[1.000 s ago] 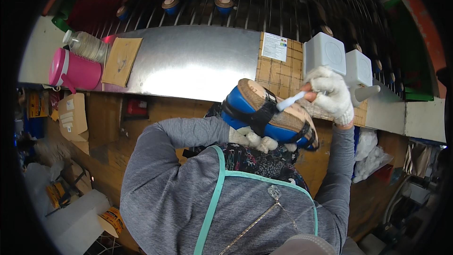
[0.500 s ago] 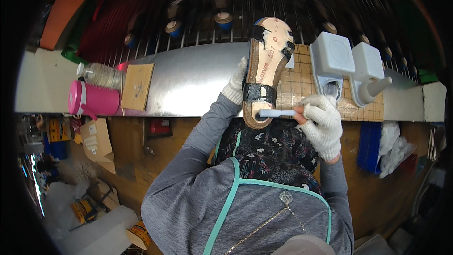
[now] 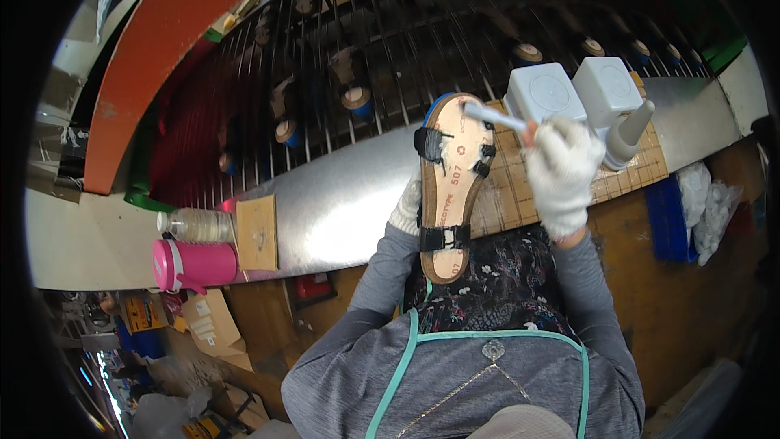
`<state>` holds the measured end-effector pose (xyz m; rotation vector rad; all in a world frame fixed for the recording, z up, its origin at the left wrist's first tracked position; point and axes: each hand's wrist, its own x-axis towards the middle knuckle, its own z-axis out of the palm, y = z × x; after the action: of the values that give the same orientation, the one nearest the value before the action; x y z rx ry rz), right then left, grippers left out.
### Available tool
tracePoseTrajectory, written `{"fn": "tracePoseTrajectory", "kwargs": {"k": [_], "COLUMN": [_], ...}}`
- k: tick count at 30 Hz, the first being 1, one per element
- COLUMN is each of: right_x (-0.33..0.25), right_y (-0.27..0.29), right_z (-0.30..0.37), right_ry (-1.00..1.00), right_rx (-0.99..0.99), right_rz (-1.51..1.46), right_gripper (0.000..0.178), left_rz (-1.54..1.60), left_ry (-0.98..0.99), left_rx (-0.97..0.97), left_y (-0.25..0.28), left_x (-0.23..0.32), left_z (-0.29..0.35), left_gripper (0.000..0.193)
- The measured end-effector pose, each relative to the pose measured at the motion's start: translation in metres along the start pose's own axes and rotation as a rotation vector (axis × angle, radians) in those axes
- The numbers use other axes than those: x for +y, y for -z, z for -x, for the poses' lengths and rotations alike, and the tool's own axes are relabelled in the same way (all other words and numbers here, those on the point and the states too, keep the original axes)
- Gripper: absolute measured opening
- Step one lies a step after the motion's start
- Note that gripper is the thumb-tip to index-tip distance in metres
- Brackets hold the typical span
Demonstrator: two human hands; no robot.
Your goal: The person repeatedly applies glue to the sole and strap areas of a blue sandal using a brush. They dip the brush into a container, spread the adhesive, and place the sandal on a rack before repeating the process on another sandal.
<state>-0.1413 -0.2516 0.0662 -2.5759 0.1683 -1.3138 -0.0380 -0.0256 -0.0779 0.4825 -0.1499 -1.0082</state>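
An upturned sandal (image 3: 457,171), its pale underside facing up, stands out over the front of the metal ledge with its narrow end toward me. Black strap ends fold onto that underside, with whitish smears near the far ones. My gloved left hand (image 3: 406,207) grips the sandal from its left side; most of its fingers are hidden beneath. In my gloved right hand (image 3: 561,167) is a light grey brush (image 3: 505,119), pinched by the handle. Its tip meets the wide far end of the underside, and the bristles are too blurred to make out.
Two white square-topped containers (image 3: 546,92) stand on a taped board (image 3: 497,205), one with a grey cone spout (image 3: 634,136). At left sit a pink jug (image 3: 195,265), a clear bottle (image 3: 197,225) and a tan pad (image 3: 257,232). Beyond the ledge, metal rods (image 3: 390,126) carry several shoes.
The brush has gone from the narrow near end of the underside to the wide far end, my right hand moving away from me with it. My head view has shifted and tilted.
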Motion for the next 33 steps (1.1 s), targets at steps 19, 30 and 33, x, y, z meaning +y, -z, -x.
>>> {"fn": "tracePoseTrajectory", "kwargs": {"k": [19, 30, 33], "right_x": [0.022, 0.020, 0.018], "right_y": [-0.066, -0.058, -0.059], "right_z": [0.122, 0.114, 0.110], "right_ry": [-1.091, -1.007, -0.909], "right_rx": [-0.430, -0.454, -0.488], "right_rz": [-2.334, -2.271, -2.305], "right_gripper": [0.035, 0.025, 0.025], "left_rz": [0.370, 0.704, 0.747], "left_ry": [0.058, -0.304, -0.286], "left_rx": [0.276, 0.646, 0.517], "left_y": [-0.025, -0.013, -0.025], "left_x": [0.069, 0.077, 0.067], "left_z": [-0.115, -0.201, -0.178], "left_gripper": [0.072, 0.089, 0.091]}}
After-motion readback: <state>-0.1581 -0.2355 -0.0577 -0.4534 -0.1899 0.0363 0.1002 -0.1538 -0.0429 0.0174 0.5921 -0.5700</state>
